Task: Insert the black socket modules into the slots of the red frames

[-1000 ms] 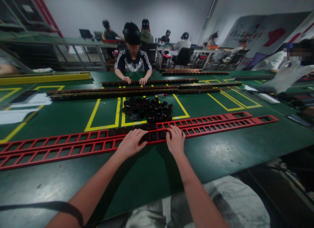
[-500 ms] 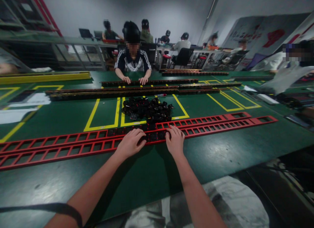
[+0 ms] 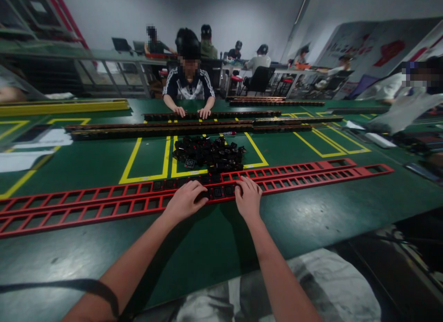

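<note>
Two long red slotted rails [image 3: 121, 212] lie side by side across the green table, like ladders with rectangular openings. Square black socket-like pieces [image 3: 217, 192] sit in the middle openings of the nearer rail, between my hands. My left hand [image 3: 187, 199] is curled over this rail, thumb toward the pieces; its fingertips are partly hidden. To the right, my right hand [image 3: 248, 196] bends its fingers over the same rail, beside another black piece. More black pieces [image 3: 180, 183] fill openings of the farther rail. A loose heap of black parts [image 3: 207, 153] lies just beyond.
Long dark strips [image 3: 166, 128] lie across the table beyond the heap. A co-worker [image 3: 188, 84] opposite has both hands on another strip. Yellow tape [image 3: 145, 179] marks the green tabletop [image 3: 311, 211]. White sheets [image 3: 27, 161] lie at left.
The view has shifted very slightly. Both my hands stay in nearly the same place on the nearer red rail, and the black pieces look unmoved.
</note>
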`<move>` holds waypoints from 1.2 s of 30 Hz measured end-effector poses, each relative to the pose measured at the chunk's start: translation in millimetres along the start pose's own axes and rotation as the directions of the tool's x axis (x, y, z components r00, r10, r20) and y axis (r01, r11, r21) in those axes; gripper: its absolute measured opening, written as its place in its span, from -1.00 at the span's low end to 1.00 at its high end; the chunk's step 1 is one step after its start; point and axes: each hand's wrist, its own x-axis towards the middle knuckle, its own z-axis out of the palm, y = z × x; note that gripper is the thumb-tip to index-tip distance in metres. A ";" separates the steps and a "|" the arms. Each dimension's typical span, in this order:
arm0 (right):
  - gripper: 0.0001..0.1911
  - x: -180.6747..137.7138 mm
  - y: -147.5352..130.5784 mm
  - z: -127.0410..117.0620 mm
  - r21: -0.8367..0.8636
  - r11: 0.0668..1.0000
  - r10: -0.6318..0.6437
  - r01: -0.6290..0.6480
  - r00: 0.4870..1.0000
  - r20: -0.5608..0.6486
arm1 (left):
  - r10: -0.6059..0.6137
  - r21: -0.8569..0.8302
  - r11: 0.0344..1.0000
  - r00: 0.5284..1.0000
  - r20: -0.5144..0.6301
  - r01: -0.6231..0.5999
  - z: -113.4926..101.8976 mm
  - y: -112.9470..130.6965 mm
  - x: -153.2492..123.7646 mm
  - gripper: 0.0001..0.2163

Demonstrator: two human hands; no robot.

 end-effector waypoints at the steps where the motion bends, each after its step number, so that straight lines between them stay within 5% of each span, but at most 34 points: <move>1: -0.76 0.0 -0.2 0.1 0.001 1.000 0.002 -0.002 1.000 0.001 | 0.003 -0.005 1.000 1.000 -0.007 -0.003 0.4 -0.4 0.0 -0.82; 36: -0.75 -0.4 -2.0 -1.1 0.020 0.999 0.027 -0.027 1.000 0.009 | -0.016 0.093 0.996 0.997 0.080 0.009 3.5 -4.3 4.2 -0.72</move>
